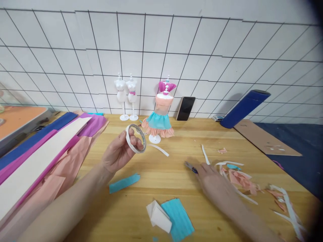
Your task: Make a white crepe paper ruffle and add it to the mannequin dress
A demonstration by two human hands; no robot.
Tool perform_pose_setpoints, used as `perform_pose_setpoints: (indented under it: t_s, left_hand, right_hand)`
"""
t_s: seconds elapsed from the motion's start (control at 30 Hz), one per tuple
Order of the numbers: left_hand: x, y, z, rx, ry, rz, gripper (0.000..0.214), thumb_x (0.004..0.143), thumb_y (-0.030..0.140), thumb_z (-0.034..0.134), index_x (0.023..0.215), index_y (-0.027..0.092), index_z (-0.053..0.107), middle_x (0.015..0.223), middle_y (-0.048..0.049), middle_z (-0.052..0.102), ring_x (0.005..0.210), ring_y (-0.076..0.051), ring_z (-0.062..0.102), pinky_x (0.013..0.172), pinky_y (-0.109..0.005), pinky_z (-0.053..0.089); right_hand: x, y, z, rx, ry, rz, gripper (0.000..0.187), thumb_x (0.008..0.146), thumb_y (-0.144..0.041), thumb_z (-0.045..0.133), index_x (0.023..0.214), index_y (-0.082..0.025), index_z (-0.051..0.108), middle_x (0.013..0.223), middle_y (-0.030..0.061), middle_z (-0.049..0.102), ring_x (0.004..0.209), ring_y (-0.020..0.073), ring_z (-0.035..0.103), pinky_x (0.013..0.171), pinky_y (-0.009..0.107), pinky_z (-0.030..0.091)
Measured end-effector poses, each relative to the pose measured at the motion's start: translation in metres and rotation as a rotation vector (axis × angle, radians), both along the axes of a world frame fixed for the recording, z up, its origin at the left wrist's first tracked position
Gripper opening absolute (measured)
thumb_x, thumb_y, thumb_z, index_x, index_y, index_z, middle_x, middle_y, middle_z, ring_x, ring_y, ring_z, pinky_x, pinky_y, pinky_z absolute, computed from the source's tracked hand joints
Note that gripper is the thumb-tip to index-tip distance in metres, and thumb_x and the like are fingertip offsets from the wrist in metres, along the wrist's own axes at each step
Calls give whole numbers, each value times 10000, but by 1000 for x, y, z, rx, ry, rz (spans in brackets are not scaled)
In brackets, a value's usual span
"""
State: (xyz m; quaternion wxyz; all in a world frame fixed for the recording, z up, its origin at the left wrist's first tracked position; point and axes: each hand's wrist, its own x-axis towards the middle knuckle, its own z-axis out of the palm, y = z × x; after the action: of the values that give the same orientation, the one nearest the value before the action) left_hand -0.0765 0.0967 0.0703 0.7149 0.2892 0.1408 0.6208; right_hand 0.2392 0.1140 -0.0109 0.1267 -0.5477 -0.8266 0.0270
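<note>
My left hand [118, 151] is raised above the wooden table [176, 188] and grips a white roll of tape [136, 137], with a loose tape strip [158, 149] lying just to its right. My right hand [210, 178] lies low on the table, blurred by motion, its fingers over small scissors [190, 167] whose blades poke out to the left. A teal paper strip [124, 182] lies between my forearms. Nearer me sit a folded teal crepe piece [179, 218] and a white folded paper [158, 215].
A doll mannequin in a teal and peach skirt [158, 117] stands at the back, with two bare white mannequins [126, 95] to its left and a phone [185, 108] leaning on the wall. Crepe sheets [37, 154] cover the left; paper scraps [242, 178] lie right. A blue roll [243, 108] rests on cardboard.
</note>
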Motion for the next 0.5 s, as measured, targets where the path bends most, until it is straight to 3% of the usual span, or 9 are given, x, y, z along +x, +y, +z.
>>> perform_pose_setpoints:
  t_s: [0.13, 0.3, 0.4, 0.5]
  left_hand:
    - [-3, 1, -4, 100, 73, -112, 104, 835, 235, 622, 828, 134, 597, 588, 4, 615, 667, -134, 626, 691, -257, 513]
    - [-2, -3, -8, 166, 132, -206, 142, 841, 274, 611, 799, 139, 594, 561, -9, 621, 646, -154, 626, 657, -268, 503]
    - [-1, -7, -8, 194, 168, -269, 169, 868, 295, 570, 802, 143, 603, 549, -22, 630, 632, -160, 625, 643, -270, 497]
    - [0, -11, -5, 220, 187, -317, 177, 865, 314, 570, 801, 153, 605, 544, -25, 634, 619, -162, 625, 620, -264, 492]
  right_hand:
    - [-9, -8, 16, -2, -10, 24, 169, 836, -120, 405, 858, -180, 561, 871, 117, 627, 732, 252, 623, 605, 337, 441]
    - [-31, -29, 60, -140, 249, 168, 113, 870, -196, 418, 906, -209, 524, 812, 48, 631, 701, 190, 612, 603, 293, 457]
    - [-53, -31, 88, -232, 338, 194, 90, 827, -182, 453, 825, -223, 534, 712, 1, 603, 587, 157, 562, 506, 261, 398]
    - [-72, -25, 105, -175, 330, 207, 89, 747, -125, 504, 750, -210, 525, 687, -3, 581, 601, 152, 539, 527, 257, 376]
